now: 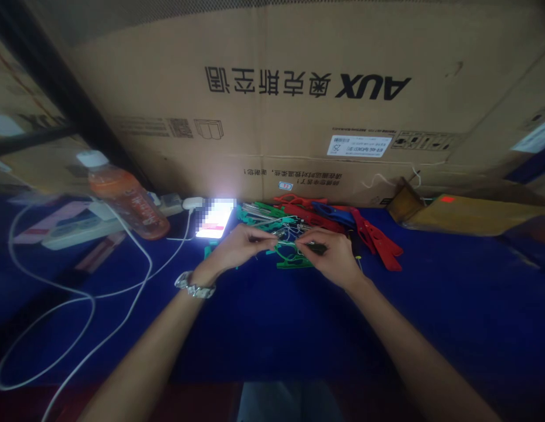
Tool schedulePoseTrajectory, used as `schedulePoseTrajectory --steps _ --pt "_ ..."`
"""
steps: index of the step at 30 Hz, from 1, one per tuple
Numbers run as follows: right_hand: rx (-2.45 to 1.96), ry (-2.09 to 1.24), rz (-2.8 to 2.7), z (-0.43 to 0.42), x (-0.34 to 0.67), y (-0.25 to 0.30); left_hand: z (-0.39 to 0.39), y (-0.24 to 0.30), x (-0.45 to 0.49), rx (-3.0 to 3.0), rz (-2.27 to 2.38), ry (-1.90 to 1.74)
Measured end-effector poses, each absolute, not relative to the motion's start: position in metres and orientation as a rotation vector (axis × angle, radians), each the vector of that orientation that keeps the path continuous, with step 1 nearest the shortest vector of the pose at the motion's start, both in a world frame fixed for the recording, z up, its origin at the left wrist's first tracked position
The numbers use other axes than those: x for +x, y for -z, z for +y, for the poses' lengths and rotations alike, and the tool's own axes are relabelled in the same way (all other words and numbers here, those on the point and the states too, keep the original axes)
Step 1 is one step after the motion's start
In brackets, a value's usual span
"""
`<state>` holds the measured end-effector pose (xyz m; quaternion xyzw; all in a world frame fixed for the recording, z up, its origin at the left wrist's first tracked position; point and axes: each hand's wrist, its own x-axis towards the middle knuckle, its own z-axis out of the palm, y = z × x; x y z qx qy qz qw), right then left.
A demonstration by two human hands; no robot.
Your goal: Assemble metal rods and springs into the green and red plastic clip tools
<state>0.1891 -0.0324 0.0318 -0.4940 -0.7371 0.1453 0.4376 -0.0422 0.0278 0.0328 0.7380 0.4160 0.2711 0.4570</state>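
Observation:
My left hand, with a metal watch on the wrist, is pinched shut on a small metal wire part over the blue tabletop. My right hand is closed on a dark slim tool whose tip meets the same wire part. Just below the hands lies a green plastic clip. Behind them is a heap of green, red and blue plastic clips. What exactly the fingers hold is small and blurred.
A lit phone lies left of the clips with a white charger cable looping across the blue table. An orange drink bottle lies by a power strip. A large cardboard box walls the back.

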Motion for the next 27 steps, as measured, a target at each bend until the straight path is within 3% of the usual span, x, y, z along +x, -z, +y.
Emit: schedulePoseTrajectory --steps 14,27 --pt "-1.662 -0.343 -2.17 -0.035 0.186 -0.04 0.022 -0.032 -0.038 1.948 1.046 -0.66" --pt "-1.607 -0.247 -2.122 -0.029 0.191 -0.032 0.022 -0.043 -0.056 1.965 0.849 -0.517"
